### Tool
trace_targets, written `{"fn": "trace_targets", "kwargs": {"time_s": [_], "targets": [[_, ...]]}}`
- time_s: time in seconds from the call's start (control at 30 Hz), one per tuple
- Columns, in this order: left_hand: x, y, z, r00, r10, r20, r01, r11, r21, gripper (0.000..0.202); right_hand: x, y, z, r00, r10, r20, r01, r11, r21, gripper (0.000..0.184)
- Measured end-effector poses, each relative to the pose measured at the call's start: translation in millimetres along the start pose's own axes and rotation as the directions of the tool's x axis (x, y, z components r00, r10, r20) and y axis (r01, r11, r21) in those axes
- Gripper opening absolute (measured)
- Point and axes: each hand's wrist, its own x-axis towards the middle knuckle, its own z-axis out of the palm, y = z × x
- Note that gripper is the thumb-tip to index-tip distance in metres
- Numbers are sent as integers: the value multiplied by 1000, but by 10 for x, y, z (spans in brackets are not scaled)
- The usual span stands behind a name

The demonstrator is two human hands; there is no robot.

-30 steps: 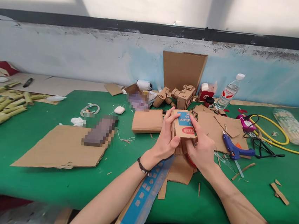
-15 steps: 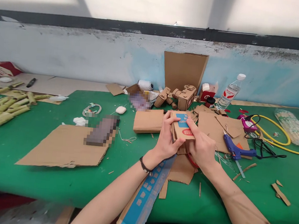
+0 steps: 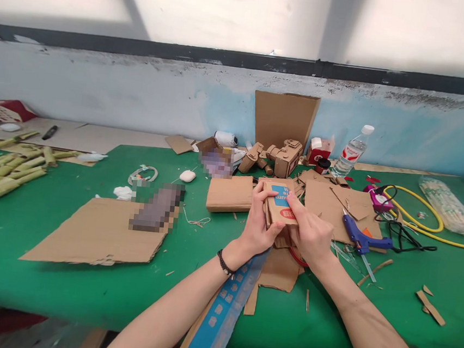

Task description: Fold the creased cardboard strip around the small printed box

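Note:
A small stack of cardboard pieces (image 3: 279, 203), its top face printed blue and red, is held above the green table (image 3: 61, 283). My left hand (image 3: 258, 223) grips the stack's left side, thumb on top. My right hand (image 3: 310, 233) clasps its right side, fingers pressed on the printed face. Under my hands lie flat brown cardboard scraps (image 3: 282, 269) and a long blue printed strip (image 3: 222, 310). A black band is on my left wrist.
A blue glue gun (image 3: 359, 236) with black and yellow cables lies to the right. A cardboard model (image 3: 285, 156), a water bottle (image 3: 351, 151) and an upright cardboard sheet (image 3: 284, 119) stand at the back. A large cardboard sheet (image 3: 95, 234) lies left, rolled tubes (image 3: 6, 169) far left.
The stack has tilted flatter and dropped slightly in my hands, and my right fingers have slid further over its printed top. The camera has tipped down a little.

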Motion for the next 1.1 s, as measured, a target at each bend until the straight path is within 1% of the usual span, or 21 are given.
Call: {"fn": "trace_targets", "kwargs": {"time_s": [0.17, 0.3, 0.4, 0.47, 0.57, 0.63, 0.7, 0.77, 0.9, 1.0, 1.1], "targets": [[-28, 31, 41, 999, -34, -25, 34, 999, 27, 75, -18, 5, 15, 1000, 9, -13, -9, 1000, 0, 55], [-38, 40, 49, 998, -23, -56, 24, 999, 29, 75, 0, -26, 35, 998, 28, -50, -27, 999, 30, 55], [-12, 34, 23, 997, -13, -70, 16, 999, 50, 74, 56, -79, 48, 998, 64, -30, -62, 997, 44, 53], [15, 51, 11, 997, 14, -77, -8, 997, 73, 75, 93, -106, 45, 997, 73, -10, -73, 997, 36, 51], [22, 120, 35, 992, 52, -114, -43, 996, 83, 74, 114, -110, 15, 999, 21, -30, -20, 1000, 15, 51], [-9, 167, 77, 990, 61, -130, -50, 995, 85, 73, 112, -97, -18, 997, -32, -66, 33, 999, 22, 54], [-56, 188, 116, 988, 67, -141, -54, 994, 95, 74, 116, -88, -48, 994, -58, -95, 62, 997, 42, 57], [-93, 178, 134, 986, 62, -154, -47, 994, 101, 75, 133, -90, -67, 992, -64, -107, 71, 996, 56, 58], [-72, 115, 94, 988, 46, -150, -35, 997, 76, 74, 178, -110, -71, 997, -46, -56, 48, 999, 26, 54], [-15, 92, 56, 986, 78, -151, -66, 994, 82, 74, 186, -111, -71, 999, -32, -28, 32, 999, 10, 50], [3, 111, 62, 982, 112, -154, -95, 989, 116, 74, 171, -102, -82, 998, -45, -43, 46, 999, 8, 48]]}}
